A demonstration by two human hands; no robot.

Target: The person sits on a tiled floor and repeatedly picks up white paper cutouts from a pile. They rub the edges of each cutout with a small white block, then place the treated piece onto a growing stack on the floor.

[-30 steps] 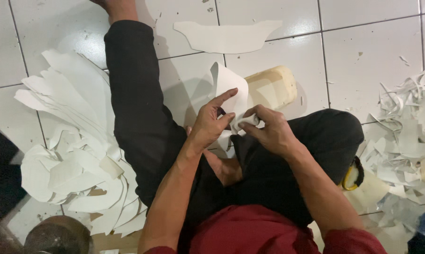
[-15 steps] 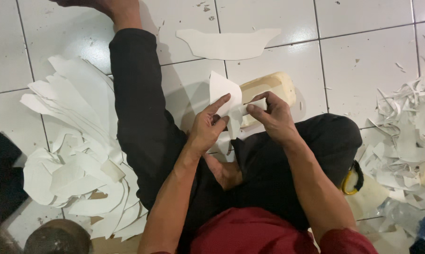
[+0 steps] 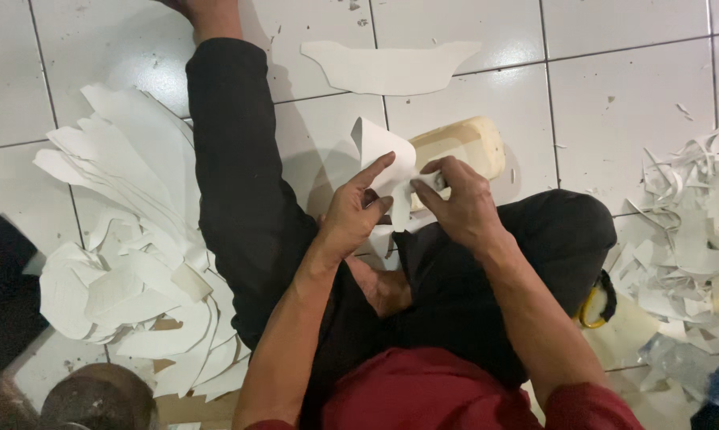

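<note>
I sit on a white tiled floor with my legs in black trousers spread out. My left hand (image 3: 358, 209) pinches a curved white cut-out piece (image 3: 383, 156) and holds it upright above my lap. My right hand (image 3: 455, 199) grips the same piece at its right edge, fingers curled around a small part of it; whether it also holds a tool is hidden. Just behind the hands lies a cream-coloured block (image 3: 461, 146) on the floor.
A fanned pile of white cut-out shapes (image 3: 128, 239) lies left of my left leg. One flat white shape (image 3: 387, 65) rests on the tiles ahead. Heaped white offcuts (image 3: 690, 231) lie at the right, near a yellow ring-shaped object (image 3: 592, 306). A round brown object (image 3: 97, 402) sits bottom left.
Both hands have risen and moved slightly forward with the white piece, bringing it up in front of the cream block. The piece now stands more upright between my fingers.
</note>
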